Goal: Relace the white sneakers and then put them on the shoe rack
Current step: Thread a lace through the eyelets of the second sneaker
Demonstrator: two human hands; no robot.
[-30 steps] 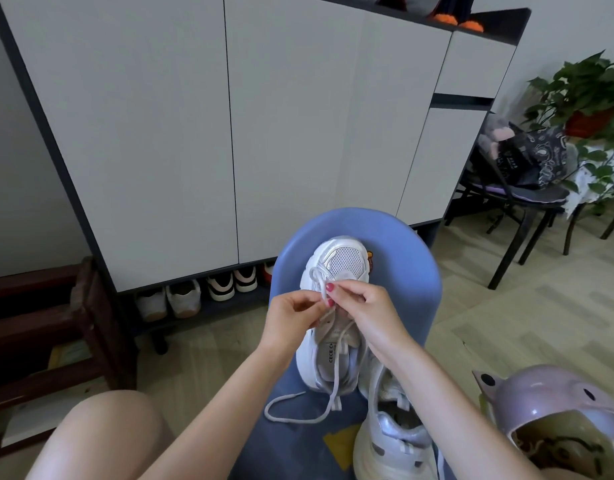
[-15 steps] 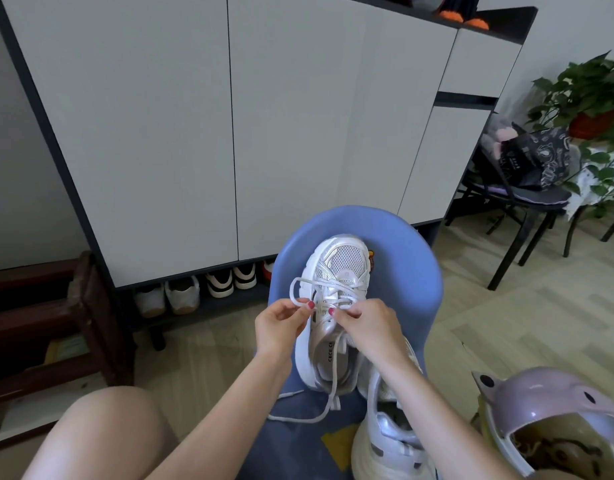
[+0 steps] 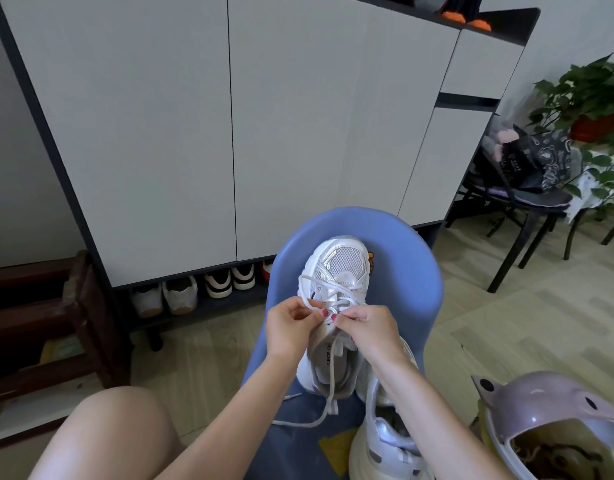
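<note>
Fingers [image 3: 324, 315] of both hands pinch white lace [image 3: 328, 289] over a mesh-toed white sneaker [image 3: 340, 268].
Left hand [image 3: 290, 329] and right hand [image 3: 369, 327] meet at the tongue; the shoe lies on a rounded blue stool [image 3: 409, 271], its mate [image 3: 385, 441] nearer, a glossy lilac helmet [image 3: 548, 407] right, shoe rack [image 3: 201, 292] beyond.

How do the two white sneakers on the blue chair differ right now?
The far sneaker lies flat, toe away, its lace pinched by the left hand and the right hand. The near sneaker sits untouched at the seat's front edge, partly hidden behind the right forearm. Both are white and rest on the blue chair.
</note>
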